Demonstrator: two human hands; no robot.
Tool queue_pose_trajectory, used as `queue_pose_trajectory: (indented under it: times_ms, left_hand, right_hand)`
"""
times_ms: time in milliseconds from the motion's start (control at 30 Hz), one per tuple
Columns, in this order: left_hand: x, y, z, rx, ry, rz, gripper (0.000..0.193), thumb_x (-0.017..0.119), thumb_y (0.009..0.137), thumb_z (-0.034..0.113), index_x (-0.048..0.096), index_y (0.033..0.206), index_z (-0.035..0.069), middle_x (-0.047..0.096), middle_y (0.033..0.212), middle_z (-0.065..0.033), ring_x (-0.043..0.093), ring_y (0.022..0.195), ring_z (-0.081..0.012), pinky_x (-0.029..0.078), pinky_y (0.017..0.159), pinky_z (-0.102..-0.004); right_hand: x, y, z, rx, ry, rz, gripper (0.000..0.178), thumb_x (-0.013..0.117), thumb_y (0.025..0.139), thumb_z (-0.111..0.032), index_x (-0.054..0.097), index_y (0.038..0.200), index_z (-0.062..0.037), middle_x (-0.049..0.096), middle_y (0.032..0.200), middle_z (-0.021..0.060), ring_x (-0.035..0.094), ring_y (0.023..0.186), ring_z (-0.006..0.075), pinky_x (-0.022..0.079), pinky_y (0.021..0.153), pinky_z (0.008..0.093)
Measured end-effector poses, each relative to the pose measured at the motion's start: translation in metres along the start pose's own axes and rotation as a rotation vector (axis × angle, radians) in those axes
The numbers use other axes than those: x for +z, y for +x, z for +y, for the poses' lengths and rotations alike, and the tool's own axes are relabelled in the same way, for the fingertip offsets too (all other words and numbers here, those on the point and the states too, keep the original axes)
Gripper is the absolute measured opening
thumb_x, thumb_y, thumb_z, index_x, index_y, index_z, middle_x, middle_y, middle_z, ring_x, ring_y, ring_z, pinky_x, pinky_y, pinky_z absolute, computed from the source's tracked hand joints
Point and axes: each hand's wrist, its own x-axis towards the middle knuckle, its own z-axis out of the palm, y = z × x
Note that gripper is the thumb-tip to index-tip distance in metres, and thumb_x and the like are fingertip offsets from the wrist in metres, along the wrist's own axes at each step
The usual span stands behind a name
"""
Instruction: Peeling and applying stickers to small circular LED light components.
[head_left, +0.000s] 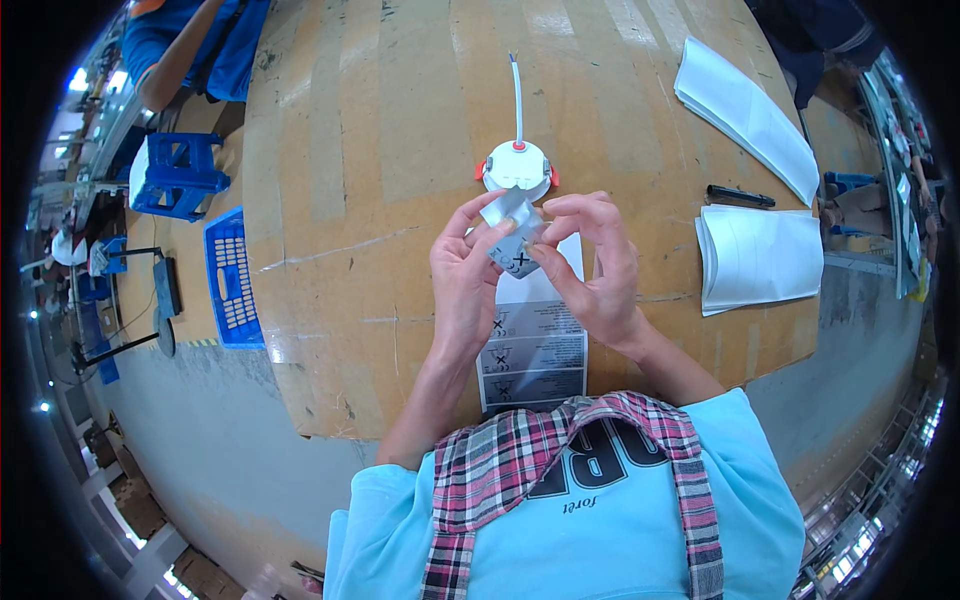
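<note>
My left hand point(466, 268) pinches a small silver-grey label point(513, 258) with dark print between thumb and fingers. On the label's other side, my right hand point(598, 262) has its thumb and index finger closed at the edge. The label is bent and held above the table. Just beyond my hands lies a round white downlight point(517, 168) with red pieces at its sides and a white cable point(518, 100) running away from me. A sheet of silver-grey labels point(533, 352) rests on the table under my wrists, its white upper part partly hidden by my hands.
Folded white sheets point(758, 258) and a longer white stack point(745, 115) lie at the right, with a black pen point(740, 196) between them. A blue basket point(232, 285) and a blue stool point(182, 178) stand left of the brown table point(350, 330). Another person point(195, 50) is at the far left.
</note>
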Motion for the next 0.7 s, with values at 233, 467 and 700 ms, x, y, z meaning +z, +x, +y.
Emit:
queue_pose_trajectory:
  times_ms: [233, 467, 700]
  left_hand:
    - [-0.004, -0.002, -0.009, 0.050, 0.113, -0.011, 0.028, 0.057, 0.090, 0.005, 0.054, 0.116, -0.006, 0.067, 0.096, -0.0093, 0.066, 0.085, -0.0116, 0.054, 0.076, -0.0261]
    - [-0.006, -0.005, -0.009, 0.086, 0.169, -0.011, 0.028, 0.060, 0.087, 0.004, 0.058, 0.113, -0.006, 0.068, 0.098, -0.0109, 0.064, 0.086, -0.0110, 0.052, 0.077, -0.0248]
    - [-0.005, -0.007, -0.013, 0.109, 0.212, -0.021, 0.028, 0.060, 0.087, 0.003, 0.058, 0.113, -0.006, 0.067, 0.098, -0.0115, 0.064, 0.088, -0.0117, 0.052, 0.078, -0.0251]
  right_hand:
    - [0.004, 0.002, -0.002, 0.127, 0.036, 0.091, 0.040, 0.066, 0.079, 0.003, 0.048, 0.115, -0.0031, 0.059, 0.074, 0.0067, 0.060, 0.073, 0.0135, 0.046, 0.071, 0.0277]
    - [0.004, 0.004, -0.003, 0.159, 0.029, 0.076, 0.041, 0.064, 0.080, 0.003, 0.047, 0.117, -0.0026, 0.059, 0.073, 0.0067, 0.061, 0.073, 0.0134, 0.047, 0.072, 0.0283]
    - [0.001, 0.006, -0.003, 0.206, 0.048, 0.070, 0.040, 0.063, 0.081, 0.002, 0.046, 0.117, -0.0016, 0.058, 0.072, 0.0066, 0.059, 0.070, 0.0131, 0.047, 0.069, 0.0278]
